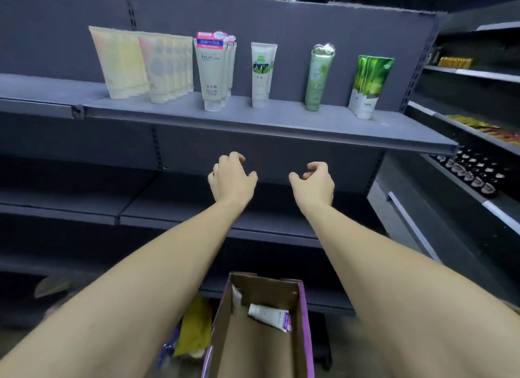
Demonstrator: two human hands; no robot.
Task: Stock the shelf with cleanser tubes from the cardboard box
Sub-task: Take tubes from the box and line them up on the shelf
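Note:
A grey shelf (281, 124) at chest height carries upright cleanser tubes: pale yellow tubes (121, 65), pink-topped Facial tubes (212, 68), a white tube with a green label (262, 73), a green tube (319, 76) and leaf-print tubes (368, 85). Below the shelf's front edge hover my left hand (232, 176) and my right hand (313, 183), both empty with fingers curled apart. At the bottom stands the cardboard box (305, 321) with purple edges. A white tube (271, 317) lies inside it, with another pale tube (236, 296) against its left wall.
Lower grey shelves (84, 206) run beneath my arms. A neighbouring rack (475, 152) on the right holds small dark and yellow goods. A yellow bag (194, 330) lies on the floor left of the box.

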